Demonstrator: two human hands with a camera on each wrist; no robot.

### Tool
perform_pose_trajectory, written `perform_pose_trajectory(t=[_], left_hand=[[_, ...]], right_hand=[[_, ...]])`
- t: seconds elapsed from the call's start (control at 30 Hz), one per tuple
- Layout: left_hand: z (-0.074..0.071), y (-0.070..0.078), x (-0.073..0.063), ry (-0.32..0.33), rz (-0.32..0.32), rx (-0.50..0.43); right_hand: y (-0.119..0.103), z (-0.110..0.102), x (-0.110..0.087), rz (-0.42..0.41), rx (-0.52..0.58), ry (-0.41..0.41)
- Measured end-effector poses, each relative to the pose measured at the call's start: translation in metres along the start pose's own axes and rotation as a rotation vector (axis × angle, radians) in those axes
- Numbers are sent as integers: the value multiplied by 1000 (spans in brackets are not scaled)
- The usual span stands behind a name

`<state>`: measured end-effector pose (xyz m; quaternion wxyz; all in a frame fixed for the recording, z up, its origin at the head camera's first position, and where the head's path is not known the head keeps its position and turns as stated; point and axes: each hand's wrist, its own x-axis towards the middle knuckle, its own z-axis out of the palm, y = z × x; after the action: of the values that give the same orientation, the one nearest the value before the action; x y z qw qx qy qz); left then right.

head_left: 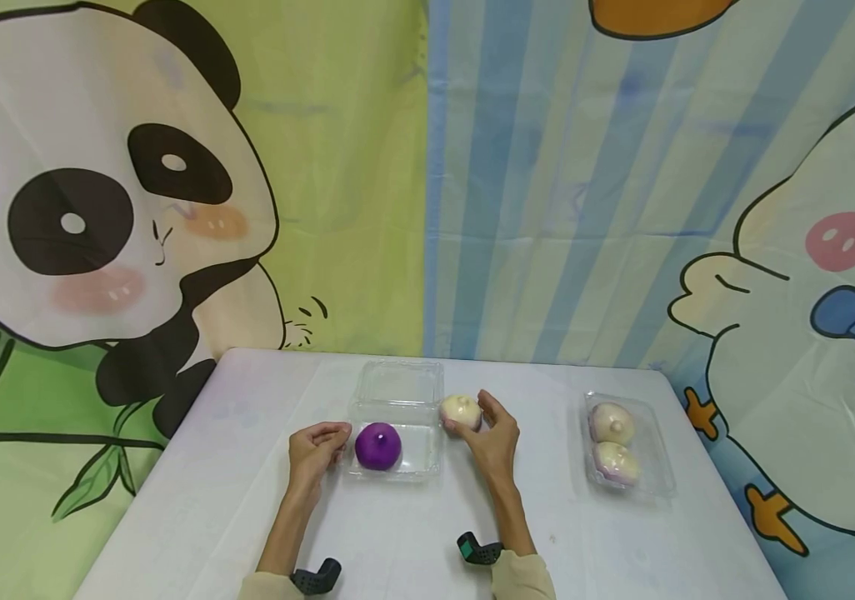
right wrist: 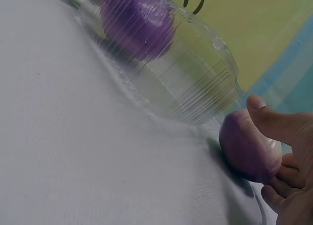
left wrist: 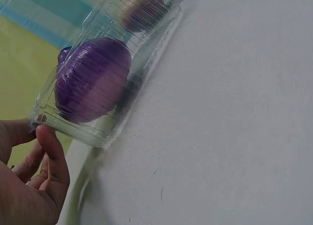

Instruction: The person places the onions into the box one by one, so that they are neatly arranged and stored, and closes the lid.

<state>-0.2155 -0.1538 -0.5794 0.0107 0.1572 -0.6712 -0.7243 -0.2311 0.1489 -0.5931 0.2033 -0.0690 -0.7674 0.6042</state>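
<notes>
A clear plastic clamshell box (head_left: 416, 454) lies with its lid (head_left: 401, 385) folded back, away from me. In its left half sits a shiny purple onion-shaped ball (head_left: 378, 447) with a small nub on top. My left hand (head_left: 317, 454) pinches the box's left rim between thumb and forefinger, clearest in the left wrist view. Just beyond the box's right side, my right hand (head_left: 493, 440) holds a round turnip-like piece (head_left: 461, 412), cream on top and purple below. In the right wrist view the thumb lies over this piece (right wrist: 249, 146) and the fingers curl under it.
To the right on the white table (head_left: 547, 517) stands another clear box (head_left: 652, 450) with two cream-and-purple turnip-like pieces (head_left: 613, 423) in its left side. A cloth backdrop (head_left: 352, 167) with a panda and a bird hangs behind the table's far edge.
</notes>
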Motion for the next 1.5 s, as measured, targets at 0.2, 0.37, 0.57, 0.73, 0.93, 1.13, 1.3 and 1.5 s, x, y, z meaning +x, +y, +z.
perform_pose_trajectory(t=[0.2,0.37,0.57,0.73,0.93,1.13,1.3,1.5], left_hand=[[0,1,0,2,-4,2],[1,3,0,1,-4,-2],[0,3,0,-4,5,-5],[0,3,-1,-1,7,-4],[1,2,-1,-1,2,-8],[2,1,0,-4,14,-23],[1,2,0,-9,3,-27],[0,2,-2,-8,-8,-27]], right_hand=[[6,1,0,0,33,-13],[7,2,1,-9,35,-18],[6,3,1,-14,11,-23],[7,4,0,-23,10,-21],[11,5,-1,-30,0,-8],[14,5,0,-41,-21,11],[13,5,-2,-42,-33,8],[14,4,-3,-27,-40,10]])
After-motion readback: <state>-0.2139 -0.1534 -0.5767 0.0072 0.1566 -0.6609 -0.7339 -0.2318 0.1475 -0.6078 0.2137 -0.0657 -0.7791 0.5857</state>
